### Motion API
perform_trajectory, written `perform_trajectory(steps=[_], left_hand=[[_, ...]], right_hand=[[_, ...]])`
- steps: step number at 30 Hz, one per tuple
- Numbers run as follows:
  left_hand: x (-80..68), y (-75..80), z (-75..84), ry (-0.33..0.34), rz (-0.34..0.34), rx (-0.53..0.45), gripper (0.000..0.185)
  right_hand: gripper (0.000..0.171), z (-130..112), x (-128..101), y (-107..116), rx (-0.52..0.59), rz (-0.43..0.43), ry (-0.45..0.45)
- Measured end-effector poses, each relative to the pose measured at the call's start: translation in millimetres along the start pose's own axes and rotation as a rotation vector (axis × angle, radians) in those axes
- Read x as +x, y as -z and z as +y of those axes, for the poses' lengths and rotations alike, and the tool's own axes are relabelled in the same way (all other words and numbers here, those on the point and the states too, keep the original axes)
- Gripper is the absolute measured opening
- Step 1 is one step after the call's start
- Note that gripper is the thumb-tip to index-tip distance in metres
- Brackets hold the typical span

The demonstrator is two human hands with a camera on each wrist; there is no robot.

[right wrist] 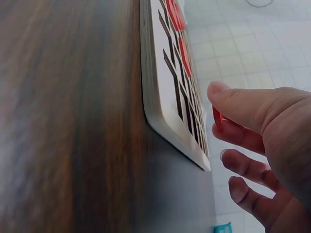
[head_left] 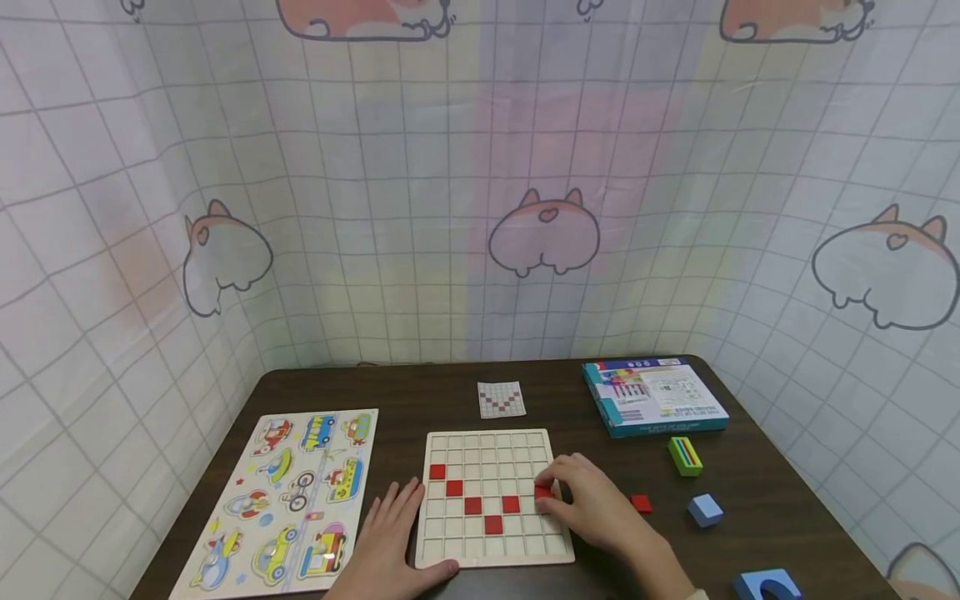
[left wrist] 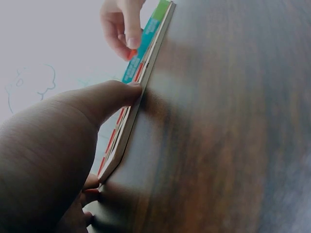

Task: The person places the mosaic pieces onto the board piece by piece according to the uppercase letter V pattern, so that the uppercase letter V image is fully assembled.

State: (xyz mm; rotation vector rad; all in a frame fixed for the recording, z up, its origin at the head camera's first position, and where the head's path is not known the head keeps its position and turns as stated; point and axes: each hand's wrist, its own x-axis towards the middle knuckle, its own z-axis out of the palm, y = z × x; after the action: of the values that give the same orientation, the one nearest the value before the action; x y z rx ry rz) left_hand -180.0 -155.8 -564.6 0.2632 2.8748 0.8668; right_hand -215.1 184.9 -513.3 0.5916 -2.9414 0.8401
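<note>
A white grid board [head_left: 454,550] lies on the table in the head view, with several red square tiles [head_left: 472,506] set in its cells. My right hand [head_left: 588,502] pinches another red tile [right wrist: 217,119] between thumb and forefinger over the right side of the board. The other fingers of that hand are spread loosely apart, as the right wrist view shows. My left hand [head_left: 392,542] rests at the board's left side, fingers fairly straight along the edge. Its thumb [left wrist: 121,94] touches the front edge. One loose red tile [head_left: 641,503] lies to the right of my right hand.
A picture board of vehicles [head_left: 247,475] lies at the left. Behind the grid stands a small pattern card [head_left: 502,400]. To the right are a flat box [head_left: 660,396], a green striped block [head_left: 686,457], a blue block [head_left: 705,510] and a blue arch block [head_left: 767,583].
</note>
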Motion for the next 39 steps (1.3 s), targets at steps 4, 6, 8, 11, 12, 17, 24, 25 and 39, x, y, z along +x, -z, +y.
perform_trajectory(steps=[4,6,8,11,12,17,24,25,39], left_hand=[[1.0,-1.2,-1.3,-0.003,0.003,0.006,0.134],[1.5,-1.2,-1.4,-0.005,0.006,0.007,0.134],[1.9,-1.1,-1.1,-0.002,0.008,0.010,0.133],[1.7,-0.6,0.1,0.000,0.006,0.008,0.134],[1.6,-0.4,0.5,0.002,0.004,0.009,0.135],[0.5,0.0,1.2,0.007,-0.002,0.011,0.136],[0.3,-0.4,-0.1,0.005,0.001,0.013,0.136],[0.3,-0.3,-0.1,0.006,0.001,0.013,0.136],[-0.3,1.5,0.7,0.009,-0.004,0.004,0.133]], right_hand=[[0.015,-2.0,5.4,-4.6,0.001,0.012,0.018],[0.015,-2.3,8.4,-7.0,0.002,0.014,0.029],[0.015,-2.1,11.6,-9.5,0.001,0.014,0.034],[0.014,-1.4,15.5,-13.0,0.004,0.011,0.038],[0.014,-1.1,16.5,-13.9,0.007,0.009,0.038],[0.014,2.2,21.2,-18.4,0.012,0.001,0.049],[0.015,4.7,27.8,-21.0,0.024,-0.028,0.013],[0.015,4.9,28.6,-21.5,0.029,-0.029,0.008],[0.015,6.4,33.1,-23.5,0.077,-0.028,0.003]])
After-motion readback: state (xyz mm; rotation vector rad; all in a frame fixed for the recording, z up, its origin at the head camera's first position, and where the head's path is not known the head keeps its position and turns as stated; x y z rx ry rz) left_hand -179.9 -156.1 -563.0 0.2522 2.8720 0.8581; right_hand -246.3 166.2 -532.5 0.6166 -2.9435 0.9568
